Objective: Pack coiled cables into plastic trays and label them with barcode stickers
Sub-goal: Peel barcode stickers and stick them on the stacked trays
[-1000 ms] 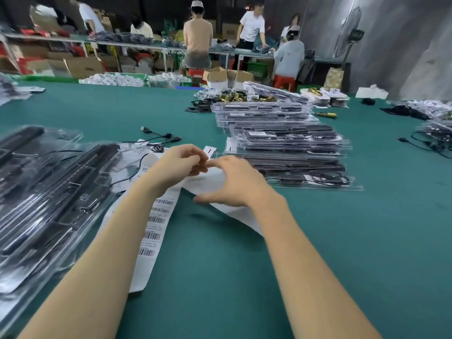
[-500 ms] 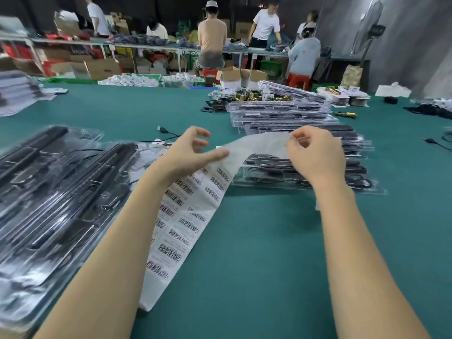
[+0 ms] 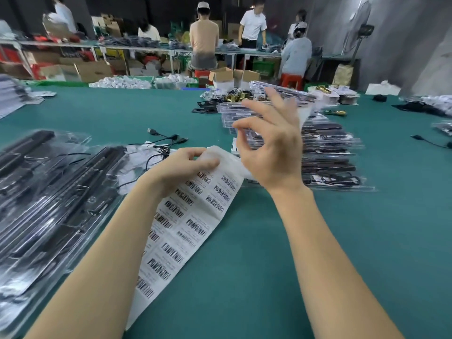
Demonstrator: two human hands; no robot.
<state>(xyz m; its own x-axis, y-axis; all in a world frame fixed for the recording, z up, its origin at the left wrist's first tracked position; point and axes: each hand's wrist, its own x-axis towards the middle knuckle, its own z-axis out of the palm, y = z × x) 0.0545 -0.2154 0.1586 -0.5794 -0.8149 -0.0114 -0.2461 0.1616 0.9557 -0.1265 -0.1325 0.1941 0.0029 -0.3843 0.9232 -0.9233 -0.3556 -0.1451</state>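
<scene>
Sticker sheet [image 3: 193, 216] now hangs from left hand [image 3: 182, 167] alone, top edge gripped between thumb and curled fingers, lower end trailing onto green table [image 3: 244, 277]. Half second back both hands stretched it; right hand [image 3: 271, 145] has let go, lifted, thumb and forefinger nearly pinched, other fingers spread; whether sticker sits between them, cannot tell. Clear trays [image 3: 49, 199] at left hold long black parts and cables. Stack of packed trays [image 3: 330, 152] behind right hand. Loose cables [image 3: 166, 140] lie between. Workers at far bench [image 3: 146, 46].
</scene>
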